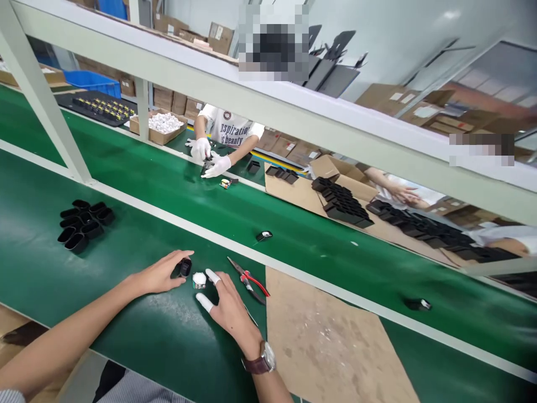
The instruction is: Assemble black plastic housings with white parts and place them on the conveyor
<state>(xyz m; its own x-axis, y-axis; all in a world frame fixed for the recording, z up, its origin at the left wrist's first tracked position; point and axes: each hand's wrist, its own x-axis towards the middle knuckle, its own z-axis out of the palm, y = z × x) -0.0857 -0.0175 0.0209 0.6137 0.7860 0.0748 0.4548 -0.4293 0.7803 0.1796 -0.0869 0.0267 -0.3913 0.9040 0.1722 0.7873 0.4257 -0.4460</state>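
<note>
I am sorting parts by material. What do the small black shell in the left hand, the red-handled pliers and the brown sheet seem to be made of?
The small black shell in the left hand looks like moulded plastic, with a dull sheen. The red-handled pliers seem steel, with dark jaws and red coated grips. The brown sheet looks like matt cardboard, scuffed with pale marks.

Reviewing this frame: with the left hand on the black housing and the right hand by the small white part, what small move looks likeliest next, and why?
Probably the right hand closes on the small white part and brings it to the black housing. The left hand already grips that housing on the green mat, and the right fingers lie beside the part, which rests loose between the hands.
</note>
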